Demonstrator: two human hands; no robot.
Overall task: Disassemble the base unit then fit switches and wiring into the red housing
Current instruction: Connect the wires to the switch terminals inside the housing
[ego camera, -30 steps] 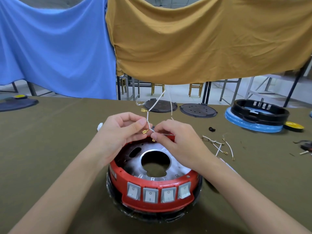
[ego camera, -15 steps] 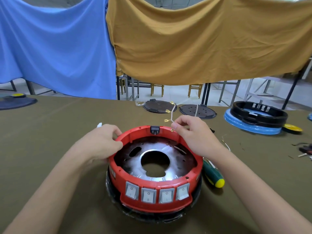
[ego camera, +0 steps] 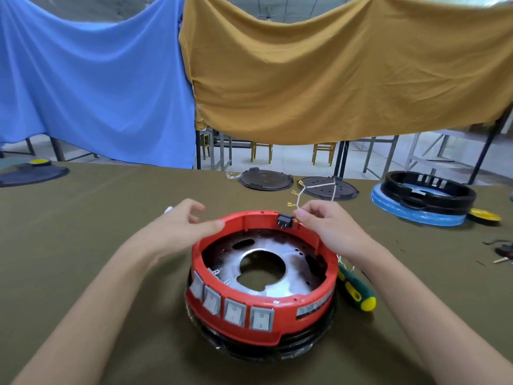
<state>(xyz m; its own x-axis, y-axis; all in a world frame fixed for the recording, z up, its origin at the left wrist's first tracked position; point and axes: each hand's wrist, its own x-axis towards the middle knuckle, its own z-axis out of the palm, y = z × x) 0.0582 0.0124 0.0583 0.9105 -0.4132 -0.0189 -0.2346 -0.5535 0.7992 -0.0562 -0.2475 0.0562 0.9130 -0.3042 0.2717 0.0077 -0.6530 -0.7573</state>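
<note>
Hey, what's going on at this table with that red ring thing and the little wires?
A person is wiring up a round red housing that sits on a black base on the table. The right hand pinches a thin white wire harness with brass terminals, holding it right next to the small black socket on the housing's far rim. The left hand touches the rim with relaxed fingers. Four rocker switches already sit in the front wall. A green-handled screwdriver lies beside the housing.
</note>
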